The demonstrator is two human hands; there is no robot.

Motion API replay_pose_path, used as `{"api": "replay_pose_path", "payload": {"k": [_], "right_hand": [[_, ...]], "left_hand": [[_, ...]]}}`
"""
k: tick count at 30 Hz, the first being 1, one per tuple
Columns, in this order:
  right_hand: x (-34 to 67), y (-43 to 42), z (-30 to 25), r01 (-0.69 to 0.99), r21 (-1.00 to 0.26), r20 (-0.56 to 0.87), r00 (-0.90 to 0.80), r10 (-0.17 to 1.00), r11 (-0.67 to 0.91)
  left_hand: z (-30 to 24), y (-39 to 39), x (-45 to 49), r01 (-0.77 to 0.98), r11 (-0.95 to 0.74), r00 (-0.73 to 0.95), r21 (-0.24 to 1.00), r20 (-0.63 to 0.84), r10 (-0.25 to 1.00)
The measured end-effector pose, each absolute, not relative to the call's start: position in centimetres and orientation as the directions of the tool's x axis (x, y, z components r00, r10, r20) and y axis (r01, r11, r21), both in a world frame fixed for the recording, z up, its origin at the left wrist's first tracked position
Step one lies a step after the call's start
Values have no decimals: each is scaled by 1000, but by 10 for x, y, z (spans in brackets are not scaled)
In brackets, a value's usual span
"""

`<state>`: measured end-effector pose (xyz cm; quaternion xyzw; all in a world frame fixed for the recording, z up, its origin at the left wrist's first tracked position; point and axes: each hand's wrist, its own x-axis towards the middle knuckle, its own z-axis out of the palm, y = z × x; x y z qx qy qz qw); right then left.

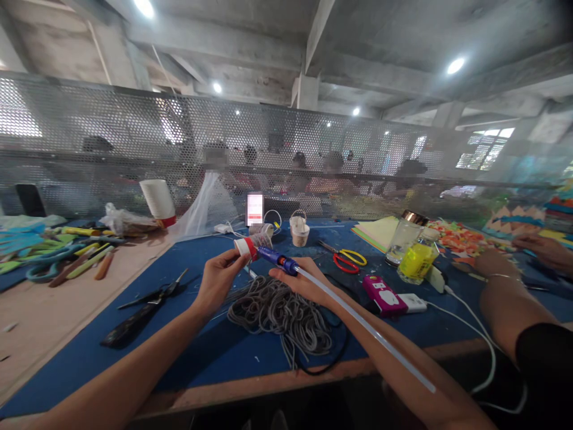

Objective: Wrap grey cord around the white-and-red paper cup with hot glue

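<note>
My left hand (222,272) is closed on a small white paper cup with a red band (245,246), tipped on its side. In my right hand (308,278) is a blue hot glue gun (277,259), its nozzle at the cup's red part; whether they touch I cannot tell. A long clear glue stick (362,322) sticks out of the gun's back, over my right forearm. Beneath both hands lies a tangled heap of grey cord (282,313). Just behind the cup stands a clear container (264,230), partly hidden.
Dark-handled scissors (138,316) lie left, red-and-yellow scissors (349,260) right. A small basket-like cup (299,231) stands behind. Stacked paper cups (158,200) are back left. A glass jar (403,236), yellow bottle (418,260) and pink box (384,294) stand right, near another person's arm (505,298).
</note>
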<state>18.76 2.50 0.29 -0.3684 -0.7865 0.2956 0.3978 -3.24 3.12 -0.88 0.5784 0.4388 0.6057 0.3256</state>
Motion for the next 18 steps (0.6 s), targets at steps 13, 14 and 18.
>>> {"api": "replay_pose_path", "payload": {"k": [13, 14, 18], "right_hand": [[187, 27, 0, 356, -763, 382, -425, 821, 539], [187, 27, 0, 357, -760, 385, -426, 819, 543], [187, 25, 1, 345, -783, 369, -414, 832, 519]], "left_hand": [[-15, 36, -35, -7, -382, -130, 924, 378, 916], [-15, 37, -35, -28, -375, -132, 927, 368, 920], [-12, 37, -34, -149, -315, -125, 937, 298, 946]]}}
